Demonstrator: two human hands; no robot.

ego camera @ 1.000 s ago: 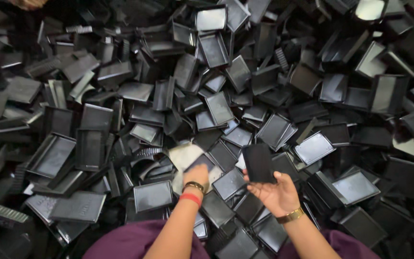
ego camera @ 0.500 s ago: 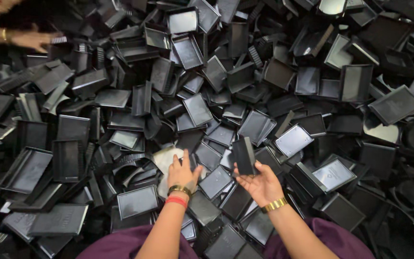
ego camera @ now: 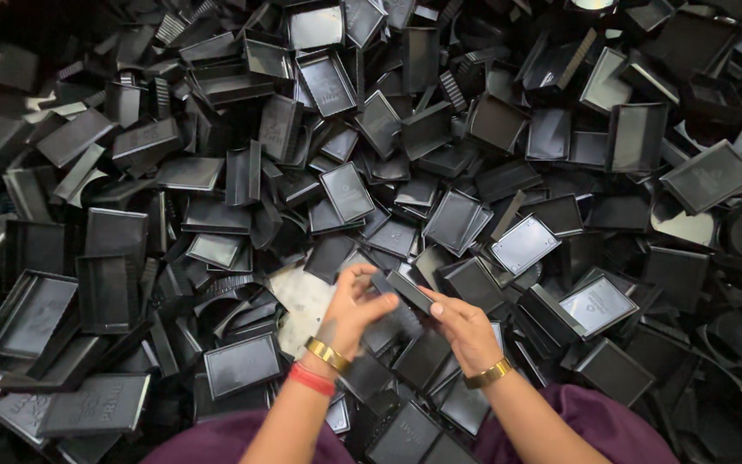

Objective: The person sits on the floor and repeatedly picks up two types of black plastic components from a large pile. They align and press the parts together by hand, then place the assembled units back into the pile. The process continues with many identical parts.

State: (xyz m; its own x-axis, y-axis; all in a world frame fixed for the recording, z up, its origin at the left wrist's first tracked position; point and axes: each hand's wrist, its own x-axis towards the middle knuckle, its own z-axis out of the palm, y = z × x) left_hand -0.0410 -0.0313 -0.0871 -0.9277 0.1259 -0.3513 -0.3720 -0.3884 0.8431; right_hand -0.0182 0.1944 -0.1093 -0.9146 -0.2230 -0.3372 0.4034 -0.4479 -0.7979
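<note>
Head view: a black plastic tray (ego camera: 405,290) is gripped by both the left hand (ego camera: 352,311) and right hand (ego camera: 464,326), lower centre; a slip could be caused by the loose tray heap (ego camera: 216,172) shifting.

Illumination is moderate and uneven. Light enters from the upper right, producing pale glare on the flat faces of several black plastic trays (ego camera: 599,305) in the right half and near the top edge. The left side and all four corners fall off into dim shadow, and detail between stacked trays is lost in deep black gaps. The centre is sharp; the left hand (ego camera: 349,305) and right hand (ego camera: 465,331) are evenly lit with slight softness at the fingertips. Straight tray edges bow outward toward the frame borders, indicating wide-angle distortion. The far margins are softer.
</note>
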